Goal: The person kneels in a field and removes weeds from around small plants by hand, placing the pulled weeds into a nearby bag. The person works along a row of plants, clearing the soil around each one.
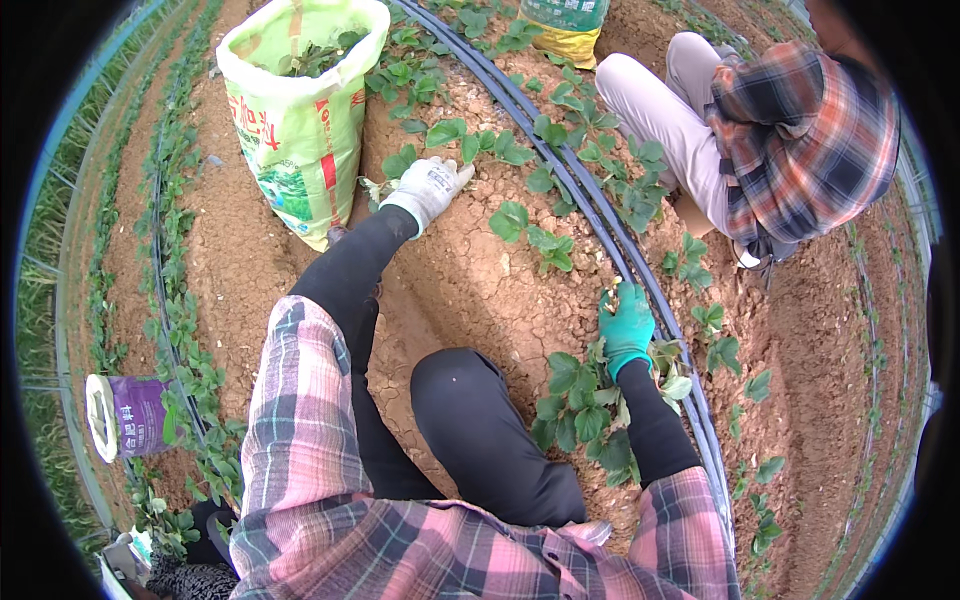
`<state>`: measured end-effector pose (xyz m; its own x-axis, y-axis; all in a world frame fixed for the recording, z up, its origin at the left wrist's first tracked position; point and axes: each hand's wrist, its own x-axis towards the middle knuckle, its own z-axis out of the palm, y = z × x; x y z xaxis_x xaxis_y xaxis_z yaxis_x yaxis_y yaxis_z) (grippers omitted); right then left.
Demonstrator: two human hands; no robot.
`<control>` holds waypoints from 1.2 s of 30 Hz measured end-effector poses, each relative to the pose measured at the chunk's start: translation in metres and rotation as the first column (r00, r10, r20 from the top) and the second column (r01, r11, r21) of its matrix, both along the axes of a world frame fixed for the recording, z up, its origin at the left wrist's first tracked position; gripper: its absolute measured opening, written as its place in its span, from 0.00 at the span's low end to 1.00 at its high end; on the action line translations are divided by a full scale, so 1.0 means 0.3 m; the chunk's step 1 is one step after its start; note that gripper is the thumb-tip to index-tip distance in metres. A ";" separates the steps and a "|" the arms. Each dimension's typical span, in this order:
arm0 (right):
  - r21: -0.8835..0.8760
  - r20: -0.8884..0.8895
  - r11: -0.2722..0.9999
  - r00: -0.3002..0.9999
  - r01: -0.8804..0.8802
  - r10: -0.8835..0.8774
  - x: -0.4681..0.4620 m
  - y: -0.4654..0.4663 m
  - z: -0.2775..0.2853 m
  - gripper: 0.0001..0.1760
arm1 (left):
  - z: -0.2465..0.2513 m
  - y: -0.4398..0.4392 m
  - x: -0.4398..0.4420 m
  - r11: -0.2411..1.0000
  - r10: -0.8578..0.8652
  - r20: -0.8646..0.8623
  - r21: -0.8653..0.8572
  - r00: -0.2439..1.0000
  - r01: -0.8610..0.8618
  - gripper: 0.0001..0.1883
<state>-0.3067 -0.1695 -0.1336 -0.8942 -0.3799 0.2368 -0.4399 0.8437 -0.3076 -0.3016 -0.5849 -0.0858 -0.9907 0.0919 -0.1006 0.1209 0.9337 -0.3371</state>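
Observation:
My left hand (pixel 431 189), in a pale grey-white glove, reaches to the soil beside a young strawberry plant (pixel 448 133). Its fingertips touch the ground under the leaves; whether they pinch anything is hidden. My right hand (pixel 628 324), in a green glove, is closed around withered plant bits (pixel 613 297) beside the black drip lines (pixel 667 319). Below its wrist grows a leafy strawberry clump (pixel 581 401), with some pale, wilted leaves (pixel 675 387) next to it. Another small strawberry plant (pixel 551 247) stands between my two hands.
An open yellow-green woven sack (pixel 315 150) holding cut leaves stands at my upper left. Across the drip lines a person in a plaid shirt (pixel 814 142) crouches. Another sack (pixel 566 34) stands at the top, and a purple one (pixel 139 415) lies on the left row.

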 end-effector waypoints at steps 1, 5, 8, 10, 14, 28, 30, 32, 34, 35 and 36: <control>-0.003 0.001 1.000 1.000 -0.002 0.002 -0.003 0.001 -0.003 0.20 | 0.011 0.021 0.004 1.000 0.005 -0.050 0.002 0.999 -0.004 0.26; 0.025 -0.013 1.000 1.000 0.005 -0.004 -0.016 0.006 -0.008 0.21 | 0.088 0.105 0.007 0.926 0.291 0.188 0.194 0.938 -0.325 0.25; 0.031 0.028 0.999 0.999 0.018 -0.018 -0.004 -0.023 0.003 0.22 | 0.043 0.044 0.150 0.680 0.449 -0.034 0.661 0.893 -0.317 0.33; 0.007 -0.002 1.000 1.000 0.010 -0.010 -0.002 -0.024 -0.006 0.22 | 0.087 0.090 0.244 0.402 0.541 0.084 0.848 0.837 -0.345 0.28; 0.044 -0.037 0.999 0.999 -0.010 0.011 -0.007 -0.013 -0.024 0.21 | 0.192 0.246 0.403 -0.059 0.640 0.211 0.972 0.739 -0.226 0.19; -0.838 0.091 0.496 0.838 -0.228 0.538 0.147 -0.494 0.491 0.14 | 0.350 0.629 0.437 -0.212 0.778 -0.085 0.898 0.623 0.386 0.16; -0.836 0.201 0.523 0.790 -0.170 0.579 0.169 -0.542 0.521 0.16 | 0.341 0.627 0.363 -0.350 0.854 -0.055 0.677 0.518 0.648 0.16; -0.766 0.256 0.609 0.769 -0.209 0.585 0.194 -0.566 0.537 0.18 | 0.295 0.603 0.373 -0.167 0.899 -0.132 0.779 0.418 0.605 0.18; -0.761 0.284 0.619 0.756 -0.196 0.589 0.196 -0.565 0.520 0.19 | 0.315 0.570 0.434 0.163 0.897 -0.304 0.901 0.320 0.402 0.21; -0.776 0.291 0.605 0.751 -0.177 0.593 0.189 -0.560 0.500 0.19 | 0.340 0.550 0.467 0.394 0.848 -0.440 0.896 0.297 0.203 0.22; -0.806 0.318 0.577 0.723 -0.134 0.613 0.176 -0.564 0.464 0.22 | 0.357 0.528 0.488 0.388 0.838 -0.435 0.900 0.328 0.201 0.26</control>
<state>-0.2539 -0.3387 0.0058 -0.7561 -0.6393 0.1402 -0.2233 0.0506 -0.9734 -0.1551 -0.4265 0.0212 -0.3998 -0.7565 0.5176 -0.0837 0.5925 0.8012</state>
